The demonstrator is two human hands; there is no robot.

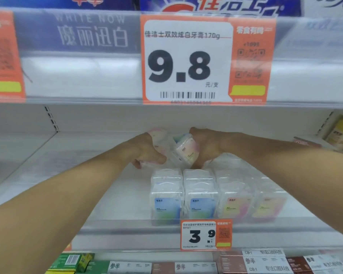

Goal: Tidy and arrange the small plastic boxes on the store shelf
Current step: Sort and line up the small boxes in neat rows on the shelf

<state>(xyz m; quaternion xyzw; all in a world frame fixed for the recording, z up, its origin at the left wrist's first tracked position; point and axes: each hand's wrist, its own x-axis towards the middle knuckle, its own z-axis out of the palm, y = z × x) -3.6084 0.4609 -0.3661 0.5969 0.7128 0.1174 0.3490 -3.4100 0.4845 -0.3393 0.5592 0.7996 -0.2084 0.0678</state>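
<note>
Several small clear plastic boxes stand in a row at the front of the white shelf point(111, 194): two with blue labels point(165, 202) on the left and pink-yellow ones point(236, 204) to their right. Both my arms reach deep into the shelf behind this row. My left hand point(147, 153) is closed around a clear box with a pink label point(156, 135). My right hand point(204, 149) grips a tilted box with a pale pink label point(186, 151). The two held boxes are close together, lifted above the row.
A clear rail with a 3.9 price tag point(205, 235) runs along the shelf front. An upper shelf edge with a 9.8 price tag point(186, 62) hangs overhead. Yellow packages point(341, 133) stand at far right. Boxed goods point(265, 262) fill the shelf below.
</note>
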